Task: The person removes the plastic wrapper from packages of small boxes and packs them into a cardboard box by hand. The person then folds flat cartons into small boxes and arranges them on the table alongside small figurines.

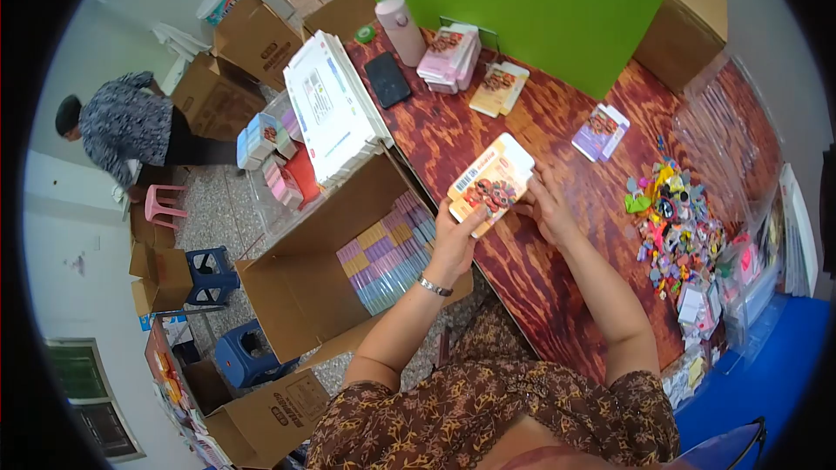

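At the far left, a co-worker in a dark patterned shirt is seen bent forward beside a pink plastic stool. Two blue plastic stools are placed below, in the lower left. An open cardboard box, left of centre, is partly filled with rows of small purple, yellow and blue packs. Above it, a white printed box is set at the edge of the wood-grained worktop. Near the top centre, a black phone, a pale pink bottle and a stack of pink cartons are lined up. At the centre, the lower left end of a yellow illustrated carton is held in the left hand, above the worktop. Another yellow carton is laid just above. The right hand is placed at the held carton's right edge, fingers bent; whether it is gripped there cannot be told. To the upper right, a purple carton is laid flat, and at the right a heap of small colourful trinkets is spread near clear plastic bags.
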`<act>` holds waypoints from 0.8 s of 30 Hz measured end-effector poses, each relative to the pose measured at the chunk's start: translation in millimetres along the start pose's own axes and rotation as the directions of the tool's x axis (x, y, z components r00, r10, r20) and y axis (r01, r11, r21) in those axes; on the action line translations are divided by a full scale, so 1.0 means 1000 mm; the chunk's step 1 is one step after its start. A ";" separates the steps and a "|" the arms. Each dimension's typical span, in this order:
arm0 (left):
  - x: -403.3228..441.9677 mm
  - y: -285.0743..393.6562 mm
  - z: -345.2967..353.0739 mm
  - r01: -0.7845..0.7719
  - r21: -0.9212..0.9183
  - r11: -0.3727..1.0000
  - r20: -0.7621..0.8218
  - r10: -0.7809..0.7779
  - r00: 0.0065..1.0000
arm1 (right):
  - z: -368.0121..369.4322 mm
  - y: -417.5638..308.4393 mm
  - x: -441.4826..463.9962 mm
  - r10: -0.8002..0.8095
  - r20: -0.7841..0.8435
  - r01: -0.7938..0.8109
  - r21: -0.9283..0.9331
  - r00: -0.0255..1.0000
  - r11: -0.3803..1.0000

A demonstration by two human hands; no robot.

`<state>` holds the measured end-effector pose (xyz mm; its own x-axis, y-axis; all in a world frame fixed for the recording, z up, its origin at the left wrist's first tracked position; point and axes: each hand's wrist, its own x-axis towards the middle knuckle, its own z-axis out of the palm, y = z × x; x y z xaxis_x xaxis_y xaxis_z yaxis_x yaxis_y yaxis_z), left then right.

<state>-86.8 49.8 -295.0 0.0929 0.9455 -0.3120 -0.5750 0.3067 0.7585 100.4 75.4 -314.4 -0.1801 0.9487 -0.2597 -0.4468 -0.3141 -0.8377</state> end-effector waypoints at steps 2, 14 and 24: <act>-0.002 0.001 0.000 -0.003 0.006 1.000 -0.008 0.003 1.000 | -0.001 0.001 0.001 -0.006 0.004 0.006 0.019 1.000 1.000; -0.016 0.011 0.008 -0.275 0.298 0.914 0.040 0.275 0.961 | 0.001 -0.002 -0.009 0.042 -0.055 -0.053 -0.211 0.998 0.976; -0.027 0.031 -0.001 -0.672 0.436 -0.598 0.883 0.428 0.192 | 0.035 -0.029 -0.036 0.027 0.092 -0.045 0.207 0.995 0.977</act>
<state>-108.6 33.2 -263.5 0.4894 0.4090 0.7702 0.6359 -0.7717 0.0057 89.2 49.0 -264.3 -0.2719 0.9328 -0.2366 -0.6102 -0.3572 -0.7072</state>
